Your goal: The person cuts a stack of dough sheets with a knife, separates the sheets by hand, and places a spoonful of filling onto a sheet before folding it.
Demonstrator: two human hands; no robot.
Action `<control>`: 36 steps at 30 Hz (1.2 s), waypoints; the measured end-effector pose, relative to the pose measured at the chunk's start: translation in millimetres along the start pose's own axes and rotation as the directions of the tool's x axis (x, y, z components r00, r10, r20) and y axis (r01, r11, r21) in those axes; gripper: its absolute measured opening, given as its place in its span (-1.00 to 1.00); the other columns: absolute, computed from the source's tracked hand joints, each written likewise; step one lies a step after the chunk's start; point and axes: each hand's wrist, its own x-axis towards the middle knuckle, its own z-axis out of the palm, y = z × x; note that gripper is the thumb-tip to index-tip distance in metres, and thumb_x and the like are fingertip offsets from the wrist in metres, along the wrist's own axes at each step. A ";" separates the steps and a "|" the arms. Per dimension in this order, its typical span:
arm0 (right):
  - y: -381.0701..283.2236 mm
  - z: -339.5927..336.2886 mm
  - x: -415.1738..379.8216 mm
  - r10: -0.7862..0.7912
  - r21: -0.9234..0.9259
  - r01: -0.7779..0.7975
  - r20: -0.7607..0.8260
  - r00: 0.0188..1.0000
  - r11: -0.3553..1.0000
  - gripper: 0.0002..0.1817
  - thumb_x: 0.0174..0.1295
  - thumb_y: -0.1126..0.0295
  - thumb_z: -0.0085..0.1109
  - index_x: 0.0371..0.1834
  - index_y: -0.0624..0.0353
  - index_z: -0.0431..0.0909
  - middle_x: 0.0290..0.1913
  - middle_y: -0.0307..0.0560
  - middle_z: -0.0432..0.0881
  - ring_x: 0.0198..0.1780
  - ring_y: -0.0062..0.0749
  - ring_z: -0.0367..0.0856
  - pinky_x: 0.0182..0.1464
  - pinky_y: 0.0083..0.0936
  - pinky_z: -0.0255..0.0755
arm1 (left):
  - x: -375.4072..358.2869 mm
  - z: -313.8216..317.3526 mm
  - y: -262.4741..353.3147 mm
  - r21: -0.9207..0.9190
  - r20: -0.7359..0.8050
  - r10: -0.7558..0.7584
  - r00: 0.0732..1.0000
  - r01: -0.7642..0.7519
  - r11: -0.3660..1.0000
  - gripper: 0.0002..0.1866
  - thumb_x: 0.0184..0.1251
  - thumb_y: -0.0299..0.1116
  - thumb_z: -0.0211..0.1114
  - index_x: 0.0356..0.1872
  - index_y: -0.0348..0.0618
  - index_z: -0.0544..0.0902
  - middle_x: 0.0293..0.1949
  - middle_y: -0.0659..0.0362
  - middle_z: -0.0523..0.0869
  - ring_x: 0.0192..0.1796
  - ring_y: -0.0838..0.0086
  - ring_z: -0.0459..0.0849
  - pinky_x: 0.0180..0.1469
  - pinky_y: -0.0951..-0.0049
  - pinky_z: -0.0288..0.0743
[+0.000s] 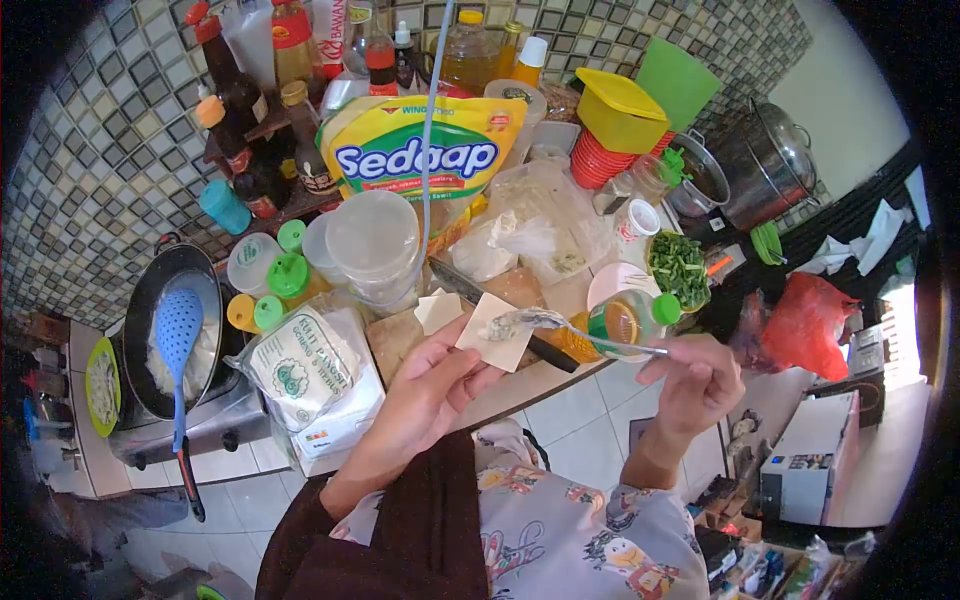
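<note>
My left hand (440, 375) holds a square dumpling wrapper (497, 345) flat, fingers under it and thumb on its edge. In my right hand (695, 375) is a metal spoon (610, 341), pinched by the end of its handle. The spoon's bowl rests over a pale, lumpy filling (508, 324) on the wrapper. Behind the left hand, another pale wrapper (437, 311) lies on the wooden cutting board (393, 333). A knife (545, 350) lies across the board, partly hidden by the held wrapper.
A pan (140, 370) with a blue slotted spatula (178, 335) sits on the stove at left. A wrapper package (305, 365) lies on a white box. Lidded tubs (375, 240), a green-capped jar (625, 322) and chopped greens (680, 268) crowd the counter. Several bottles line the back.
</note>
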 end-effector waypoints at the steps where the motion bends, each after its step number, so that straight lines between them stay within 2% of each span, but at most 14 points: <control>1: 0.1 -0.9 -0.7 -0.078 -0.008 0.078 0.027 0.997 0.997 -0.68 0.27 0.24 -0.07 -0.46 0.28 0.49 -0.53 0.07 0.61 -0.68 -0.42 0.56 -0.57 -0.64 0.41 | 0.1 -0.4 -0.6 -0.004 -0.005 -0.002 1.000 0.002 1.000 -0.54 0.28 -0.56 -0.09 0.22 -0.37 0.13 0.09 0.02 0.41 0.09 0.43 0.46 0.13 0.54 0.36; 2: -2.1 -0.3 0.1 -0.080 -0.009 0.080 0.027 0.996 0.997 -0.68 0.27 0.24 -0.07 -0.46 0.28 0.49 -0.53 0.07 0.61 -0.68 -0.42 0.56 -0.57 -0.64 0.41 | 0.3 -0.7 -1.4 -0.005 -0.003 -0.001 1.000 0.001 1.000 -0.54 0.28 -0.56 -0.09 0.22 -0.37 0.13 0.09 0.02 0.41 0.09 0.43 0.46 0.13 0.54 0.36; 4: -7.4 1.7 2.8 -0.244 -0.073 0.247 0.053 0.968 0.966 -0.68 0.25 0.22 -0.05 -0.47 0.27 0.50 -0.54 0.06 0.61 -0.67 -0.41 0.56 -0.59 -0.63 0.42 | 1.1 -1.0 -2.7 -0.018 -0.042 0.017 0.999 -0.018 1.000 -0.52 0.25 -0.57 -0.08 0.21 -0.41 0.14 0.09 -0.05 0.41 0.07 0.34 0.49 0.09 0.49 0.42; 8: -3.5 0.3 1.3 -0.379 -0.057 0.379 0.021 0.925 0.923 -0.68 0.23 0.22 -0.02 -0.48 0.28 0.50 -0.51 0.09 0.62 -0.64 -0.40 0.58 -0.62 -0.63 0.43 | 0.9 -2.3 -1.8 -0.021 0.001 0.020 1.000 -0.020 1.000 -0.54 0.28 -0.55 -0.09 0.22 -0.37 0.12 0.09 0.02 0.41 0.08 0.43 0.47 0.10 0.57 0.39; 10: 0.8 -0.1 0.8 -0.428 0.140 0.421 0.018 0.904 0.896 -0.70 0.21 0.26 0.00 -0.49 0.31 0.50 -0.47 0.15 0.61 -0.60 -0.37 0.60 -0.61 -0.63 0.44 | -0.3 -3.2 -1.7 -0.023 0.002 0.023 1.000 -0.023 0.999 -0.54 0.28 -0.55 -0.10 0.22 -0.36 0.12 0.09 0.02 0.41 0.08 0.42 0.47 0.10 0.57 0.39; 11: -1.3 -0.9 2.3 -0.428 0.144 0.422 0.020 0.903 0.895 -0.70 0.21 0.26 0.00 -0.49 0.31 0.50 -0.47 0.15 0.61 -0.60 -0.37 0.60 -0.61 -0.63 0.44 | -0.5 -2.8 -1.6 -0.024 0.000 0.026 1.000 -0.026 0.999 -0.54 0.28 -0.55 -0.10 0.22 -0.36 0.12 0.09 0.02 0.41 0.08 0.42 0.47 0.10 0.57 0.39; 13: -8.1 -2.9 6.2 -0.419 0.184 0.383 0.236 0.877 0.905 -0.71 0.20 0.30 0.01 -0.48 0.35 0.49 -0.43 0.20 0.59 -0.58 -0.33 0.60 -0.62 -0.62 0.46 | -0.4 -0.7 -1.7 -0.029 0.006 0.039 0.999 -0.039 0.999 -0.54 0.28 -0.56 -0.10 0.22 -0.36 0.12 0.09 0.02 0.41 0.08 0.42 0.47 0.11 0.57 0.39; 17: -3.8 1.1 5.4 -0.482 0.238 0.434 0.208 0.851 0.869 -0.72 0.18 0.32 0.02 -0.47 0.38 0.50 -0.42 0.22 0.58 -0.59 -0.33 0.60 -0.63 -0.61 0.47 | 0.0 -3.7 -4.0 -0.015 -0.018 0.038 0.999 -0.038 0.999 -0.54 0.28 -0.56 -0.10 0.22 -0.36 0.12 0.09 0.02 0.41 0.09 0.41 0.46 0.12 0.55 0.38; 19: 0.2 2.3 5.1 -0.536 0.312 0.494 0.063 0.842 0.812 -0.73 0.16 0.31 0.04 -0.48 0.36 0.50 -0.42 0.21 0.58 -0.60 -0.34 0.59 -0.64 -0.61 0.47 | 0.0 -3.9 -4.5 -0.022 -0.063 0.046 0.997 -0.048 0.999 -0.52 0.24 -0.59 -0.10 0.22 -0.40 0.13 0.09 -0.05 0.41 0.09 0.32 0.47 0.13 0.44 0.39; 23: -5.3 -2.1 10.3 -0.544 0.328 0.475 0.161 0.823 0.816 -0.74 0.16 0.31 0.04 -0.44 0.35 0.50 -0.42 0.20 0.58 -0.60 -0.35 0.59 -0.64 -0.60 0.47 | -0.3 -2.1 -3.0 -0.022 -0.046 0.049 0.998 -0.050 0.999 -0.52 0.24 -0.60 -0.10 0.22 -0.40 0.13 0.08 -0.05 0.42 0.08 0.31 0.47 0.13 0.44 0.39; 25: -8.8 -0.8 10.8 -0.520 0.234 0.469 0.269 0.811 0.852 -0.76 0.16 0.32 0.03 -0.42 0.33 0.48 -0.42 0.18 0.57 -0.60 -0.35 0.59 -0.63 -0.59 0.49 | 0.0 -2.2 -3.7 -0.030 -0.051 0.042 0.998 -0.044 0.999 -0.52 0.24 -0.60 -0.10 0.21 -0.41 0.13 0.08 -0.05 0.42 0.09 0.31 0.47 0.13 0.42 0.39; 31: -1.9 -1.2 9.6 -0.579 0.304 0.525 0.122 0.806 0.795 -0.76 0.16 0.33 0.03 -0.46 0.32 0.51 -0.43 0.17 0.57 -0.62 -0.37 0.58 -0.62 -0.60 0.49 | -0.5 -2.3 -2.9 -0.022 -0.064 0.041 0.997 -0.043 0.999 -0.52 0.24 -0.59 -0.09 0.22 -0.40 0.12 0.09 -0.05 0.41 0.10 0.31 0.46 0.15 0.42 0.37; 34: -6.6 0.9 13.6 -0.567 0.269 0.510 0.217 0.794 0.817 -0.76 0.17 0.34 0.02 -0.46 0.33 0.52 -0.45 0.17 0.58 -0.62 -0.37 0.58 -0.63 -0.60 0.48 | 0.8 -2.2 -3.2 -0.030 -0.046 0.041 0.998 -0.043 0.999 -0.51 0.25 -0.58 -0.09 0.22 -0.40 0.12 0.09 -0.05 0.41 0.09 0.32 0.47 0.15 0.43 0.38; 36: -4.5 1.8 9.2 -0.557 0.300 0.496 0.167 0.814 0.815 -0.75 0.17 0.33 0.02 -0.46 0.33 0.52 -0.47 0.17 0.58 -0.62 -0.37 0.58 -0.63 -0.60 0.48 | 0.8 -1.2 -2.8 -0.026 -0.045 0.041 0.998 -0.042 0.999 -0.51 0.25 -0.58 -0.09 0.22 -0.39 0.11 0.09 -0.04 0.41 0.09 0.32 0.47 0.14 0.43 0.38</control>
